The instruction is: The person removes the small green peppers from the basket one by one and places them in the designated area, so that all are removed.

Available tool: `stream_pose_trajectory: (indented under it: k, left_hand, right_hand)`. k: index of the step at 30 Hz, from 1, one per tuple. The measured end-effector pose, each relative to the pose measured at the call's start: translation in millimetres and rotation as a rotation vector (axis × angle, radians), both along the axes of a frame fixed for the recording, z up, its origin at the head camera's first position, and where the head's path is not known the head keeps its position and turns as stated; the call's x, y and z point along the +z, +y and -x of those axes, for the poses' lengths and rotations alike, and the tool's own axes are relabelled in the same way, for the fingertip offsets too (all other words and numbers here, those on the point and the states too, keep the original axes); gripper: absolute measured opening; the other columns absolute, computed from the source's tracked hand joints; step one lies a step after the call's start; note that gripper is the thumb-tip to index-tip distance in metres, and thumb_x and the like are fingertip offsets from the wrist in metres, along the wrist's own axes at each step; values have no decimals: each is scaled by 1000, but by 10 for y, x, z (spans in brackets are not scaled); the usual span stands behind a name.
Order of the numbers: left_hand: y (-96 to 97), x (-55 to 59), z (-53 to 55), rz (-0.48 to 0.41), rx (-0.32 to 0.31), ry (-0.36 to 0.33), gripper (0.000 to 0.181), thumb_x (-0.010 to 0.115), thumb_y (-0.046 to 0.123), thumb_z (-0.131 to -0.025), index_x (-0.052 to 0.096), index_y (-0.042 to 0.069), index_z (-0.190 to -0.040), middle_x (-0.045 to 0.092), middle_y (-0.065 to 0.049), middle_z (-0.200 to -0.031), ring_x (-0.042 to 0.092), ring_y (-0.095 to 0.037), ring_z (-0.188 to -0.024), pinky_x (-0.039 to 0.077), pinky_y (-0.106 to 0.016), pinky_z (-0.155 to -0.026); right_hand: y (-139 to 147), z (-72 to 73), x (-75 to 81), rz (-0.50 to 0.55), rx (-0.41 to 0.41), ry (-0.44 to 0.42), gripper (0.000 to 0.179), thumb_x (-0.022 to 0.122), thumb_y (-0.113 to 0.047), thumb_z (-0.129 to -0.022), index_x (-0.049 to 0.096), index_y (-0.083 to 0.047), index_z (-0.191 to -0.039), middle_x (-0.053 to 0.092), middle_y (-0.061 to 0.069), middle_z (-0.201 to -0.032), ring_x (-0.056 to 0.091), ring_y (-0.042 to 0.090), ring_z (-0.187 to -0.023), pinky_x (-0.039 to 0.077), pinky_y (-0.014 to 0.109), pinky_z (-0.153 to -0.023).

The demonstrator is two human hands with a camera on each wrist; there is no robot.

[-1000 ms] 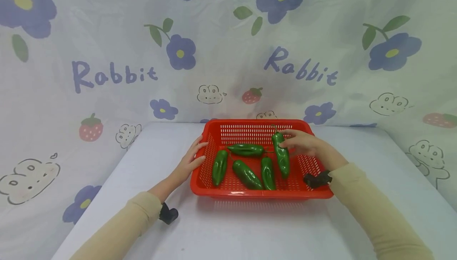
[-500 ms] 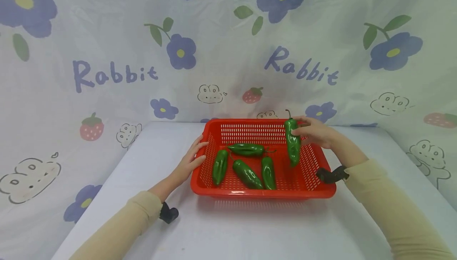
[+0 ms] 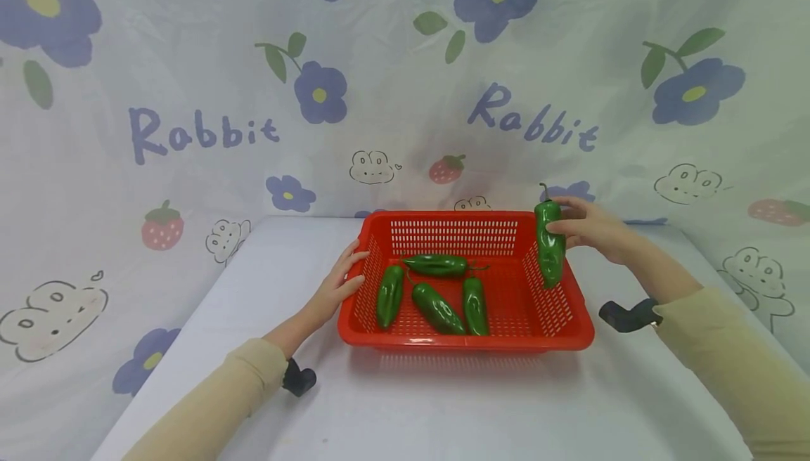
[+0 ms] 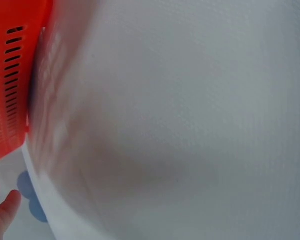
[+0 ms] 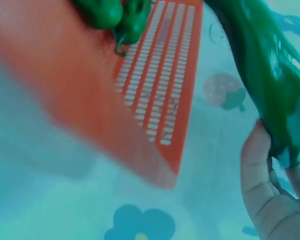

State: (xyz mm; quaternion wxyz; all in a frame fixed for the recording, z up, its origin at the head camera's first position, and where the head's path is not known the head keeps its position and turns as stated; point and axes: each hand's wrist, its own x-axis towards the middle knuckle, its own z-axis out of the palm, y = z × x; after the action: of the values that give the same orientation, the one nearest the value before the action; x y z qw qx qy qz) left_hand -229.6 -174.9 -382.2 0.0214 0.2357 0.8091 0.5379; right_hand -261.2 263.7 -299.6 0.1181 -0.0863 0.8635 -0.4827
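Note:
Between the thumb and fingers of my right hand (image 3: 591, 229) a glossy green pepper (image 3: 550, 247) is pinched, stem up, over the right rim of the red plastic basket (image 3: 468, 341). In the right wrist view the same pepper (image 5: 275, 75) hangs beyond the basket wall. My left hand (image 3: 332, 289) rests its fairly straight fingers against the basket's left side. Several peppers lie inside: one upright at the left (image 3: 389, 297), one crosswise at the back (image 3: 436, 265), a slanted pepper (image 3: 438, 308) and another pepper (image 3: 475, 306) near the front. In the left wrist view only fingertips (image 4: 9, 205) show.
The basket stands on a white-covered table (image 3: 443, 412). Behind it hangs a patterned cloth (image 3: 380, 95) with flowers and rabbits. Black camera mounts sit at the left wrist (image 3: 299, 379) and right wrist (image 3: 629, 315).
My right hand has lifted the pepper out of the basket's right part and carried it right and upward to the right rim. The left hand and the other peppers keep their places.

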Motion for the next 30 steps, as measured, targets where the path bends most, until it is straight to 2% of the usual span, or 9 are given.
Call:
stream_pose_trajectory:
  k: [3,8,11,16,23,25,30]
  left_hand:
    - [-19,-53,31,-1,4,-1,47,42,5,-91,32,-8,-135,5,-22,-151,8,-41,-137,34,-58,-96]
    - [-77,-240,147,6,8,9,47,43,12,-92,34,0,-137,6,-14,-153,9,-36,-138,35,-55,-97]
    - [-93,-289,176,1,3,16,47,43,15,-93,34,2,-137,5,-12,-153,9,-36,-138,35,-55,-97]
    - [-97,-301,182,-1,3,16,48,43,17,-93,33,1,-137,5,-12,-153,10,-37,-138,36,-55,-96]
    - [-92,-303,174,-7,9,13,48,44,16,-93,34,2,-137,5,-11,-153,11,-36,-138,35,-55,-97]
    - [-66,-220,120,-16,5,7,47,43,14,-93,34,-1,-136,5,-14,-153,10,-37,-138,34,-57,-97]
    - [-59,-207,117,-17,8,0,47,43,13,-92,34,0,-136,5,-14,-153,9,-37,-138,34,-56,-98]
  right_hand:
    - [79,-40,-2,-48,-34,57,69,56,-27,-90,20,-4,-144,39,27,-133,54,26,-99,48,45,-88]
    - [205,-103,-1,-87,-63,115,68,53,-27,-91,18,-5,-145,37,29,-131,53,25,-97,44,53,-90]
    - [270,-132,-10,-97,-78,142,67,52,-27,-92,17,-5,-145,36,30,-132,51,28,-99,43,56,-89]
    - [333,-161,-64,-107,-129,187,66,50,-29,-92,17,-4,-144,34,32,-133,47,41,-108,44,54,-87]
    - [395,-144,-230,-91,-207,266,66,50,-29,-92,18,0,-143,34,36,-131,41,50,-113,37,65,-88]
    - [400,-146,-260,-79,-239,283,68,51,-29,-92,17,2,-142,33,37,-131,40,51,-113,36,66,-88]
    - [403,-148,-334,-65,-323,335,68,52,-29,-91,19,6,-139,32,38,-131,42,47,-110,40,60,-86]
